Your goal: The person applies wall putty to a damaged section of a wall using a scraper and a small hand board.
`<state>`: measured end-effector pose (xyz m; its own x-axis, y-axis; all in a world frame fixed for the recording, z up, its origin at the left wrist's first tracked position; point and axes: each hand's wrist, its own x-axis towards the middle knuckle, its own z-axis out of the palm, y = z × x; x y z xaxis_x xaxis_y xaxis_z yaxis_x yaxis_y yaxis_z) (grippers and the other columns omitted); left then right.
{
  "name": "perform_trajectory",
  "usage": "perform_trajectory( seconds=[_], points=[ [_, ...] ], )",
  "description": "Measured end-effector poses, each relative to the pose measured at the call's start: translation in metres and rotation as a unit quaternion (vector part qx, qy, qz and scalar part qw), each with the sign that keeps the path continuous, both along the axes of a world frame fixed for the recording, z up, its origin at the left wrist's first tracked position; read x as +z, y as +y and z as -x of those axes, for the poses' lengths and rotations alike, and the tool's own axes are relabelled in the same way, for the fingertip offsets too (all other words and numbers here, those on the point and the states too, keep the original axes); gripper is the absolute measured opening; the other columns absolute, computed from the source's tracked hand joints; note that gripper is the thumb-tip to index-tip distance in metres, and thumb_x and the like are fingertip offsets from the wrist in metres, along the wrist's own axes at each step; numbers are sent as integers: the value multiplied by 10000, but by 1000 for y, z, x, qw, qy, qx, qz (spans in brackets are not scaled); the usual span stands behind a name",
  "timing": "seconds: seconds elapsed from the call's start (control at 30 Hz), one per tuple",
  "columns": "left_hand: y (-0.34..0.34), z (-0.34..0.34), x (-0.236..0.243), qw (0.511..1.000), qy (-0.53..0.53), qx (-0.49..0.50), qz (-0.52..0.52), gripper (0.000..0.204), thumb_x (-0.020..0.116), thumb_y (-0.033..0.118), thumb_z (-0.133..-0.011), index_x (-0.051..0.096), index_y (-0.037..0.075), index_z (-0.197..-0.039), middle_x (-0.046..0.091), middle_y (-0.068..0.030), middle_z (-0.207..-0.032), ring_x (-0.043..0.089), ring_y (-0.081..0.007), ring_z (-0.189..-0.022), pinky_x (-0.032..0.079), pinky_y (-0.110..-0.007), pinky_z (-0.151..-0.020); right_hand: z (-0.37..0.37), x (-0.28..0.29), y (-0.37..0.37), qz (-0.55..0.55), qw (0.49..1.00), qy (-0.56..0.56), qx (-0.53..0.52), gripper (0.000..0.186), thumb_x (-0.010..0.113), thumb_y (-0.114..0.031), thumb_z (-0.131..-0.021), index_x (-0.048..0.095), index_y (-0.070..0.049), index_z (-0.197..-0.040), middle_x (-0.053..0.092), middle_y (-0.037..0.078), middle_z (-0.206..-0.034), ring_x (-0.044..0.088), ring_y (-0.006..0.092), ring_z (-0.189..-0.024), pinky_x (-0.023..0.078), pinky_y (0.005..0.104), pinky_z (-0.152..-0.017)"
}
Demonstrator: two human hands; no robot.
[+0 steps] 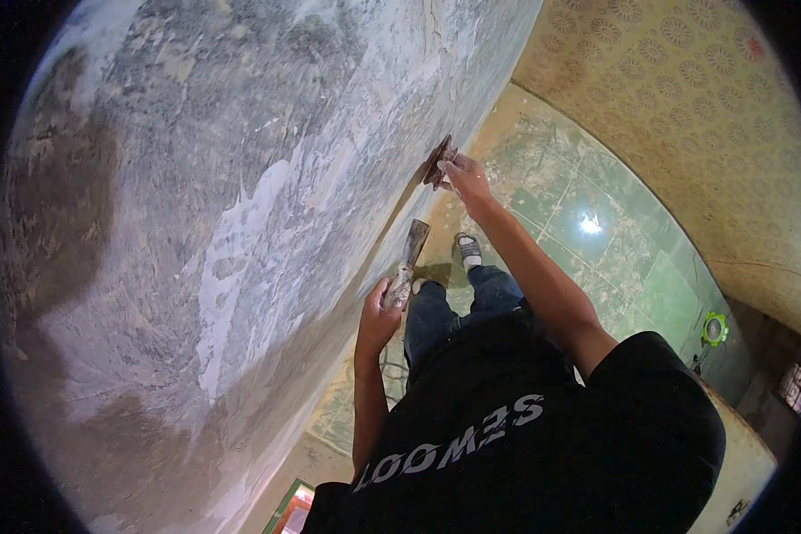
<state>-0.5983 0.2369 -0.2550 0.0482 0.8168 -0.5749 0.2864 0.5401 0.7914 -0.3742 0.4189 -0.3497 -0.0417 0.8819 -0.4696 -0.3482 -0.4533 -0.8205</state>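
Note:
My left hand (380, 313) is closed round the handle of a putty knife (409, 254). Its handle is smeared pale, and the blade points up and away from me, close to the wall. Farther ahead, my right hand (465, 178) grips a dark brown, flat-looking piece (437, 163) with a ridged edge, held at the wall face; its exact kind is unclear. White smears mark the right fingers. The rough grey wall (267, 116) fills the left side, with a white patch of filler (231, 258) on it and darker, damp-looking areas.
Green floor tiles (627, 258) with pale dust lie to my right, reflecting a bright light. Beyond them rises a yellow patterned wall (676, 107). A bright green round object (714, 329) is at the far right. A green-framed item (289, 507) shows low down, near the wall.

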Motion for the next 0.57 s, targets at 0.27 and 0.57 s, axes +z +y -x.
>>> perform_trajectory(
  seconds=[0.27,0.57],
  points=[
    [-19,32,-37,998,31,-9,-55,357,593,143,-843,541,-61,-1131,622,-136,-1000,573,-196,-941,432,-310,-851,16,15,2,12,999,-6,-35,176,553,-103,-892,633,-13,-1020,631,42,-855,608,139,-762,541,326,-733],
    [-16,46,-28,991,-11,-23,-128,289,545,138,-857,537,22,-1121,536,-1,-719,456,-82,-526,367,-245,-468,24,40,-2,-7,1000,15,-14,214,560,-118,-886,602,12,-1051,628,53,-914,618,167,-818,560,366,-779]
  ],
)
